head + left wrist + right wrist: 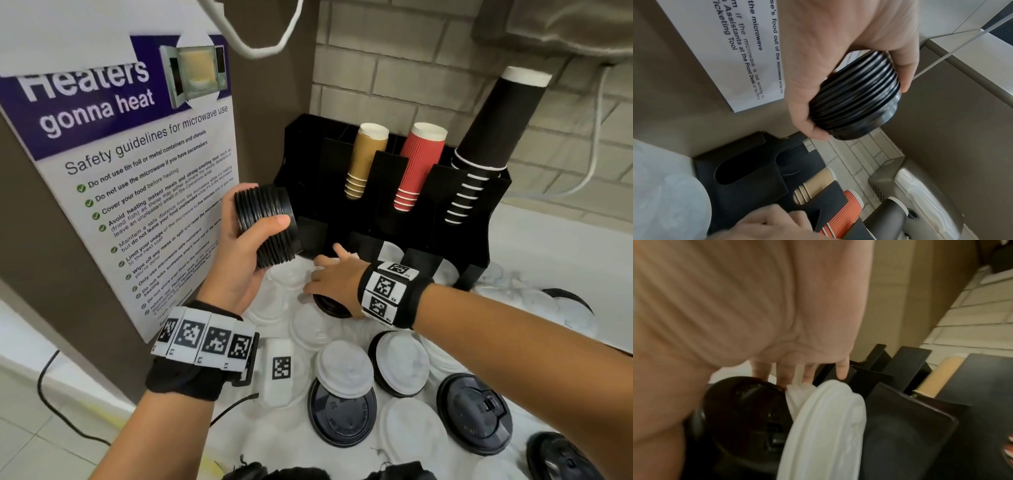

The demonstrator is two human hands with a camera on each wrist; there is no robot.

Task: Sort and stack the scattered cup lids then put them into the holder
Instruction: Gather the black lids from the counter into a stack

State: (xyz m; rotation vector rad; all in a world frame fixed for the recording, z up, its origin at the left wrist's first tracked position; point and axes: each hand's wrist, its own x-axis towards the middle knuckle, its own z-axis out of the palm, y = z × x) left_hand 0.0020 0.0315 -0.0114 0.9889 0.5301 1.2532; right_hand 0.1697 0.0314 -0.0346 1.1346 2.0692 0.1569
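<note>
My left hand (265, 204) grips a stack of several black lids (277, 246), held on its side above the counter, just left of the black holder (479, 240); the stack (855, 97) shows ribbed rims in the left wrist view. My right hand (325, 277) lies palm down over a single black lid (330, 306) in front of the holder's leftmost front slot (311, 236). Its straight fingers (783, 374) touch the far rim of that black lid (744, 410), beside upright white lids (826, 426). Scattered white lids (346, 366) and black lids (474, 414) cover the counter.
The holder's upper slots carry tan cups (363, 161), red cups (416, 168) and black cups (493, 130). White lids sit in its front right slots (390, 253). A microwave safety poster (137, 178) hangs on the brown wall close to my left hand. Cables (51, 394) run along the left edge.
</note>
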